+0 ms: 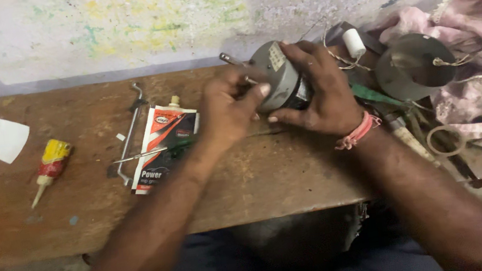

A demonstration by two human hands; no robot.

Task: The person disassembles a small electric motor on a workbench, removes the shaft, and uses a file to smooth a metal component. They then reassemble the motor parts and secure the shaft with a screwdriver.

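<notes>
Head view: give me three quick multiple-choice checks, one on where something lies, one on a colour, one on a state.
1. Where does the small glue tube lie on the wooden bench?
A. Left of the sachet
B. On the pink cloth
C. Under the grey motor

2. What colour is the band on the right wrist?
A. Blue
B. Pink-red
C. Black

3. What is the state of the right hand?
A. Flat on the bench
B. Raised, holding nothing
C. Closed around the grey motor

Answers:
1. A: the tube lies well left of the red and white sachet.
2. B: the band shows pink-red.
3. C: its fingers wrap the motor while the left hand works at the motor's front.
</notes>
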